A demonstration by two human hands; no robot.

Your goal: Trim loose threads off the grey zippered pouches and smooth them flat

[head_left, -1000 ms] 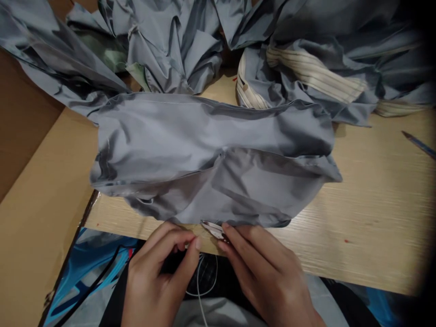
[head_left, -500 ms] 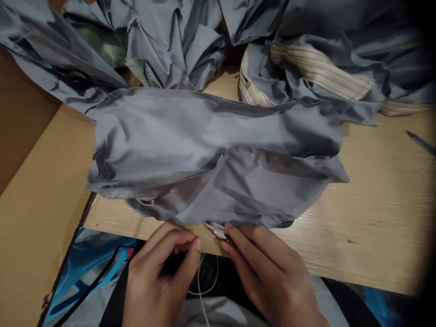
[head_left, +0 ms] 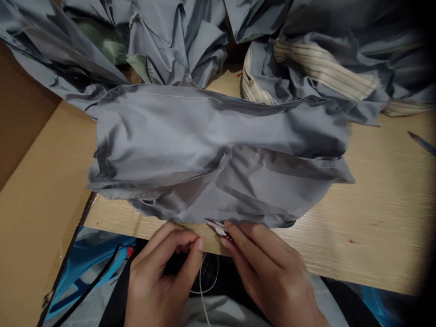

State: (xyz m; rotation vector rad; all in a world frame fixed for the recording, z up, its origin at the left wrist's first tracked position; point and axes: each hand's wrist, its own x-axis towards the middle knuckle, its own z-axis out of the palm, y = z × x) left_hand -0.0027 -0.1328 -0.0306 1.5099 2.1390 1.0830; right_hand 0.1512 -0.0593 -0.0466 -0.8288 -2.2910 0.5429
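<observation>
A grey piece of sewn cloth (head_left: 170, 122) lies folded across the table in front of me, with stitched seams along its edges. Just below its near edge, my left hand (head_left: 163, 268) pinches thumb against forefinger. A white thread (head_left: 201, 290) hangs in a loose loop under that pinch; its end between the fingertips is too small to see clearly. My right hand (head_left: 269, 268) holds small metal thread snips (head_left: 218, 228), their pointed tip towards the left hand and the rest covered by the fingers. The fingertips of both hands are close to the cloth's near edge.
More grey garments (head_left: 170, 41) are heaped along the back, one with a cream striped band (head_left: 323, 68). A pencil-like stick (head_left: 422, 143) lies at the far right of the wooden table (head_left: 374, 204). Brown cardboard (head_left: 37, 168) borders the left side, and blue plastic (head_left: 88, 259) shows below the edge.
The view has shifted very slightly. Both hands keep the same pose and grip, and the cloth lies as before.
</observation>
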